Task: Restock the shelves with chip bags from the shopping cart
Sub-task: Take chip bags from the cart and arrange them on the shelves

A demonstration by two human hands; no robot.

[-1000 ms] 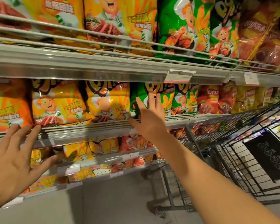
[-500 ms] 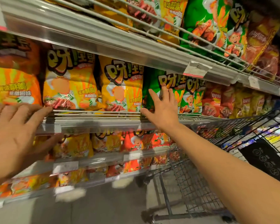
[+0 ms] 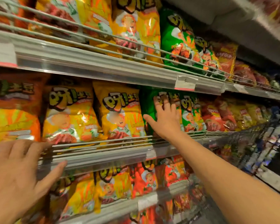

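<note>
My right hand reaches up to the middle shelf, fingers straight and spread flat against the front of a green bag. That bag stands upright behind the wire rail, between a yellow bag on its left and a second green bag on its right. My left hand is near, low on the left, fingers loose and open, holding nothing; its thumb tip lies against the shelf's front strip, and the fingertips reach the rail below an orange bag. More bags fill the shelf above and the one below. The cart shows at the far right, blurred; I cannot tell what is in it.
</note>
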